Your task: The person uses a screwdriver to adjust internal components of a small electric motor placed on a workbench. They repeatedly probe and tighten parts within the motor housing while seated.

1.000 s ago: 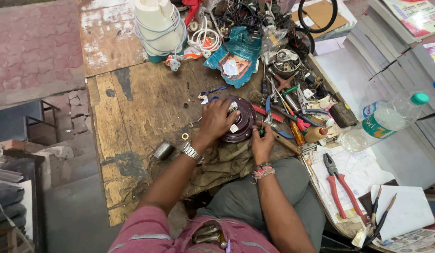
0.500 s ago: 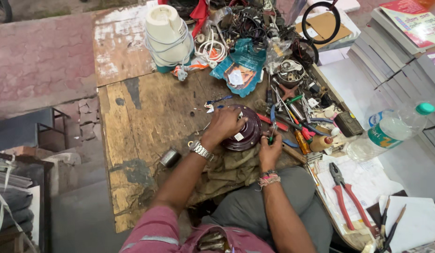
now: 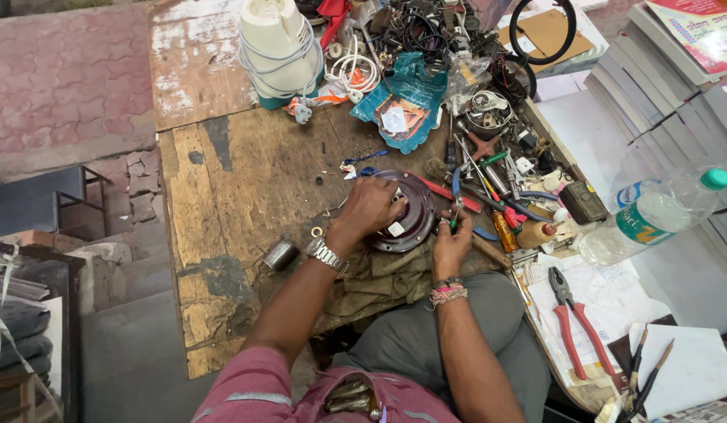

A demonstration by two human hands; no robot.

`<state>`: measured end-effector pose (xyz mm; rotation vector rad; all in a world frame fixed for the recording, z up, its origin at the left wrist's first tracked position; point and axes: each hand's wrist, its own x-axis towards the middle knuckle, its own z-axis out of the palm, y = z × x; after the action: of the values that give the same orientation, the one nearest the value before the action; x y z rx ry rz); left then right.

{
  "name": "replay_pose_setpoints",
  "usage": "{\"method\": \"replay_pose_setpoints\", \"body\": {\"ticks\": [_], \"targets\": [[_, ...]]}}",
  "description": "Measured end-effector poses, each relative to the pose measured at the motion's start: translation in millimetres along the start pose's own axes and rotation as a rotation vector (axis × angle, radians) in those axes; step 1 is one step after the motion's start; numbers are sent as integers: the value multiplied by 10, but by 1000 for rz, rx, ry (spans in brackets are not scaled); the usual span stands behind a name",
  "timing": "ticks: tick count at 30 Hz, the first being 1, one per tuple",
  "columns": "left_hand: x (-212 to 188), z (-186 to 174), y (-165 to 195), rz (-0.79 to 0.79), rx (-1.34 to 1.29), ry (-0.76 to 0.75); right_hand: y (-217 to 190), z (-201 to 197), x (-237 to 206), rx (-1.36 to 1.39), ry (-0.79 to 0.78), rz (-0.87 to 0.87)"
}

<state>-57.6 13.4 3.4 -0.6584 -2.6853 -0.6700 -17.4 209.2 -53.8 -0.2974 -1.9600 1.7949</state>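
Dark round metal housing (image 3: 406, 219) lying near the front edge of the worn wooden bench (image 3: 238, 180), toward its right side. Left hand (image 3: 369, 207) spread flat over the housing's left half, fingers pressing down. Right hand (image 3: 451, 244) closed, apparently on a blue-handled tool (image 3: 456, 188) at the housing's right rim; grip partly hidden. Small metal cylinder (image 3: 280, 254) resting left of the wrist. Red-handled pliers (image 3: 575, 321) lying well apart at the right.

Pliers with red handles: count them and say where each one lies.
1 for certain: the red-handled pliers lie on the papers right of the person's right hand. More may be hidden in the tool pile.
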Motion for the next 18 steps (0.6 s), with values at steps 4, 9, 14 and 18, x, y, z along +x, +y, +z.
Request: {"method": "replay_pose_setpoints", "body": {"ticks": [4, 9, 14, 18], "targets": [[-99, 31, 25, 8, -62, 62, -10, -14, -13, -10, -18, 98], [-160, 20, 49, -74, -49, 45, 32, -40, -28, -5, -48, -1], [-119, -4, 38, -113, -10, -66, 69, -39, -15, 63, -65, 51], [-125, -8, 29, -107, -25, -35, 69, -53, -30, 52, -75, 45]]}}
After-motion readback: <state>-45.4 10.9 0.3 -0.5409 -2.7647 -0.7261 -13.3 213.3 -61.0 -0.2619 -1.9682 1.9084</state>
